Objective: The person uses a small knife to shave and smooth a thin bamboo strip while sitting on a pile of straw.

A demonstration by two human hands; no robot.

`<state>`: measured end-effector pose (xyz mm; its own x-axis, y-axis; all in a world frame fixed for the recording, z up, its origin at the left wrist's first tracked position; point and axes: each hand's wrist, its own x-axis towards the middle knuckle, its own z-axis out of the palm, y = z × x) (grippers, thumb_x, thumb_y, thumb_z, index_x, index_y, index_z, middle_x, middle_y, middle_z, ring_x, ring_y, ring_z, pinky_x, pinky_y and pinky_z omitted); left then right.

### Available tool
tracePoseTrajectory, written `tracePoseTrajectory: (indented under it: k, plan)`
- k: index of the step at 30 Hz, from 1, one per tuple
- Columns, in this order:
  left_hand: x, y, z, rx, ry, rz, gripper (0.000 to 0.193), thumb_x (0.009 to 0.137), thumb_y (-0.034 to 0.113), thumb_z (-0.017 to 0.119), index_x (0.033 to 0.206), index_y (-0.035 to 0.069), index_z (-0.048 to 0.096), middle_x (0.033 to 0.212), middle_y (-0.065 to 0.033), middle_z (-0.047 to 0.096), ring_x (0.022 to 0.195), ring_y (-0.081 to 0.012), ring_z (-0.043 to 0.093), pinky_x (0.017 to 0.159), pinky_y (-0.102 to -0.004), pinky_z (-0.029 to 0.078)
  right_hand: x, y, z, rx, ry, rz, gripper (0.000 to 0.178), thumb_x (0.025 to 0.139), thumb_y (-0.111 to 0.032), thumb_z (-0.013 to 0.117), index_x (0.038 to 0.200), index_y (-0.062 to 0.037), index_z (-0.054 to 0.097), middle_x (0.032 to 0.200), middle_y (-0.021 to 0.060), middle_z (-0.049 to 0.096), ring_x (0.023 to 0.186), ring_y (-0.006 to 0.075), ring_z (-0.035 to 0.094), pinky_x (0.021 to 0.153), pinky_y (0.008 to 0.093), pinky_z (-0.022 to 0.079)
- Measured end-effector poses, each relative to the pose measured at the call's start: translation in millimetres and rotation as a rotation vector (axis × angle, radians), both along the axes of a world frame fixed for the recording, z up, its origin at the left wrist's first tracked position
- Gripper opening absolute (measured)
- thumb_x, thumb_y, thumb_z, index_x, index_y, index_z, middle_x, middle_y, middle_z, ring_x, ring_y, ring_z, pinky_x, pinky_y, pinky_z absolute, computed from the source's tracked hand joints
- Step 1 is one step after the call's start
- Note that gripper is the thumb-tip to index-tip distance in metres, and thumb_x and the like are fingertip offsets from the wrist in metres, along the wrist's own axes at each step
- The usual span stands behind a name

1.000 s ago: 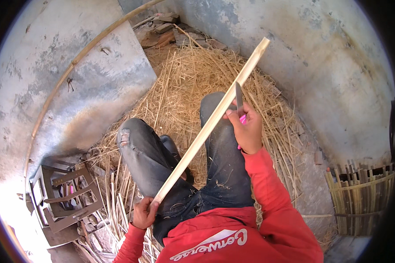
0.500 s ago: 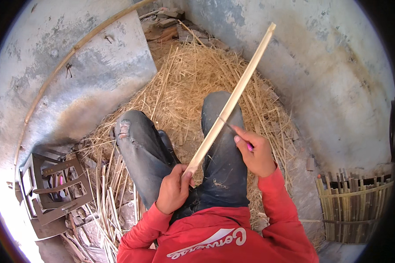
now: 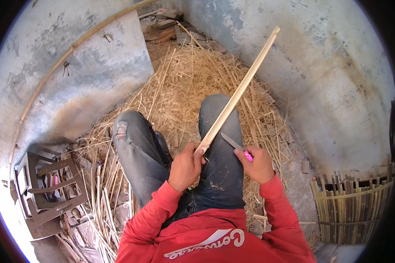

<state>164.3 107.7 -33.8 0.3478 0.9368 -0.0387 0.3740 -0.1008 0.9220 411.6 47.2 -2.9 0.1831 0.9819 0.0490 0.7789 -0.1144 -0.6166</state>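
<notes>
A pale split strip [image 3: 235, 101] slants across the right thigh [image 3: 224, 173], inner edge to outer edge. The left hand [image 3: 185, 168] grasps its lower end, apparently to steady it while leaving the length free. The right hand [image 3: 256, 165] grips a knife [image 3: 232, 141], angled so its tip points just beside the strip. Shavings [image 3: 180, 92] lie beyond the knees [image 3: 128, 122].

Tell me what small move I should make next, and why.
Perhaps bring the knife against the pale strip: your left hand grips its lower end, and the knife in your right hand seems just clear of it.
</notes>
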Motion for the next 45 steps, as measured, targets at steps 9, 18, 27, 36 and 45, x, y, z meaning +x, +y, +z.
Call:
tracePoseTrajectory:
  k: [9,18,27,36,45]
  plan:
    - [8,5,7,0.084,0.079,0.013,0.016,0.107,0.014,0.058,0.112,0.001,0.064,0.072,-0.0131,0.071,0.067,-0.0303,0.073,0.064,-0.0409,0.054,-9,2,-8,0.023,-0.115,-0.03,0.058,0.099,-0.048,0.07,0.063,-0.0031,0.061,0.059,0.0229,0.06,0.056,0.0447,0.062,0.053,0.053,0.045]
    - [11,3,10,0.128,0.136,0.047,0.015,0.105,0.015,0.06,0.107,0.002,0.067,0.07,-0.0147,0.07,0.067,-0.0359,0.073,0.063,-0.0449,0.054,-15,5,-15,0.003,-0.344,0.102,0.058,0.101,-0.055,0.063,0.072,-0.0046,0.066,0.062,0.023,0.065,0.058,0.0444,0.067,0.054,0.0537,0.052]
    - [12,1,4,0.195,0.141,0.075,0.016,0.104,0.015,0.062,0.105,0.0,0.067,0.071,-0.0232,0.066,0.068,-0.0443,0.069,0.062,-0.0499,0.051,-6,12,-24,0.029,-0.564,0.111,0.062,0.1,-0.063,0.061,0.074,-0.0069,0.067,0.061,0.0184,0.067,0.054,0.0382,0.069,0.049,0.0499,0.053]
    - [7,0,1,0.209,0.114,0.071,0.015,0.105,0.014,0.062,0.105,-0.001,0.065,0.07,-0.0239,0.064,0.066,-0.043,0.068,0.061,-0.0479,0.051,46,53,-14,0.043,-0.625,-0.151,0.062,0.102,-0.06,0.059,0.075,-0.0057,0.068,0.066,0.0216,0.068,0.064,0.0407,0.071,0.059,0.0521,0.055]
    - [-18,-17,-11,0.022,0.061,0.032,0.015,0.104,0.018,0.062,0.107,0.004,0.066,0.074,-0.0262,0.066,0.073,-0.0494,0.067,0.064,-0.0563,0.051,41,35,16,0.173,-0.138,0.037,0.044,0.107,-0.045,0.057,0.09,-0.0046,0.066,0.065,0.021,0.063,0.062,0.0456,0.065,0.058,0.0552,0.047]
